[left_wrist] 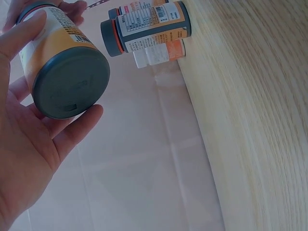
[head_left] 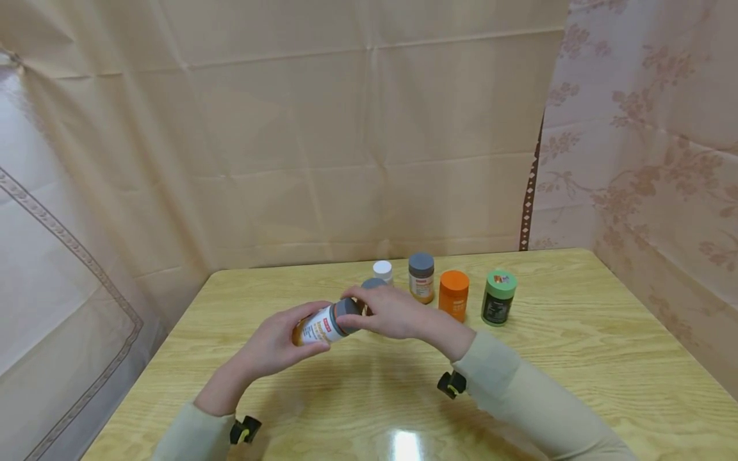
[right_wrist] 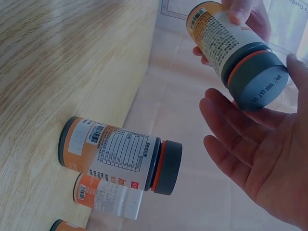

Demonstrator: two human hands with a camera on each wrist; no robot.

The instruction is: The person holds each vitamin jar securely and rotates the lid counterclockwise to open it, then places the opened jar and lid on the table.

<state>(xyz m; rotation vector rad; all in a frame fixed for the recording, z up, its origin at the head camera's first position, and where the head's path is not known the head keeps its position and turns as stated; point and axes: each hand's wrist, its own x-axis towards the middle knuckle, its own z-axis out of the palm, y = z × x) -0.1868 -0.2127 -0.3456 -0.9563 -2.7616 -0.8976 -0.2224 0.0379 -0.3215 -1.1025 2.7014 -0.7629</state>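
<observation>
My left hand (head_left: pixel 268 346) grips the body of a supplement bottle (head_left: pixel 319 328) with a white and orange label. It is tilted above the table, its dark grey cap (head_left: pixel 348 314) towards my right hand (head_left: pixel 398 314). Thumb and fingers of the right hand pinch that cap, which sits on the bottle with an orange ring below it. In the left wrist view, the bottle's dark base (left_wrist: pixel 72 83) faces the camera. Behind the right hand stands a similar bottle (right_wrist: pixel 118 154), mostly hidden in the head view.
Further back on the wooden table (head_left: pixel 323 397) stand a small white-capped bottle (head_left: pixel 382 269) and another grey-capped bottle (head_left: pixel 421 282). To the right are an orange jar (head_left: pixel 453 296) and a dark jar with a green lid (head_left: pixel 498 299). A beige curtain (head_left: pixel 300 160) hangs behind.
</observation>
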